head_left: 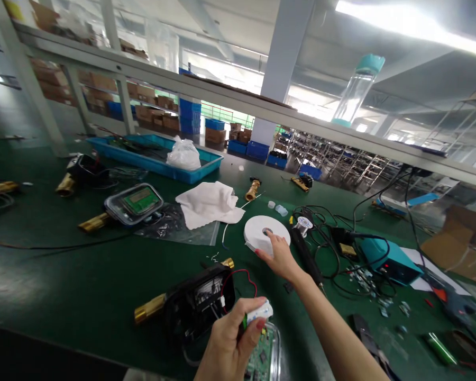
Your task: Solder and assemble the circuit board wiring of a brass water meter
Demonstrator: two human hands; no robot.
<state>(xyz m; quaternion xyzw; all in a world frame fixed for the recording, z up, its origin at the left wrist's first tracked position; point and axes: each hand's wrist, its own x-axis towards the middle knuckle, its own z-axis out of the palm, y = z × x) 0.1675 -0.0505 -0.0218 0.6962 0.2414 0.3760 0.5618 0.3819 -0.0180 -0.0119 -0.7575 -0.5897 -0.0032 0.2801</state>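
Left hand (pixel 230 334): thumb and fingers clenched on a small white-and-green piece (pixel 262 311), held up above the circuit board. I take the raised pinch as a way to leave its white face exposed.
Right hand (pixel 281 259): fingers spread over the white roll (pixel 256 228), one reaching near the hub, thumb at the near rim. I judge this steadies the roll; from my view I cannot tell whether any tape is pinched.
White roll placement: flat on the table (pixel 83 286), beyond the left hand, probably set there for short reach.
Circuit board (pixel 262 355): in a clear-sided case under the left hand, partly hidden; I cannot tell whether the fingers touch it.
Black housing (pixel 200 301): open side up, brass ends sticking out, just left of the board. Closeness likely suits the short red wire (pixel 246 271), which arcs toward the left hand; its far end I cannot see.
Soldering iron (pixel 304 254): lies right of the roll, near the solder spool (pixel 303 224), presumably grouped for use together.
White cloth (pixel 210 203): crumpled beyond the housing, partly over a plastic bag (pixel 200 234).
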